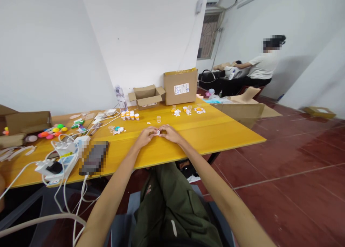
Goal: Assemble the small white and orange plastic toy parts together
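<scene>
Over the front half of the yellow table [215, 132], my left hand [146, 136] and my right hand [170, 134] meet. Their fingertips close from both sides on a small round white piece that looks like a cap [157, 133]. Just beyond them stands a small clear cup [159, 119], with a tiny white part [148, 123] to its left. Several small jars with white lids [130, 115] are grouped farther back. Left of my hands lies a heap of white and teal parts [118, 130]. Heaps of white and orange pieces [176, 112] sit at the back right.
An open carton [147, 97], a closed carton [180, 87] and a water bottle [121, 98] line the wall. On the left are a phone [94, 158], a power strip [68, 162] with tangled white cables and coloured balls [51, 133]. A person [262, 65] sits in the background.
</scene>
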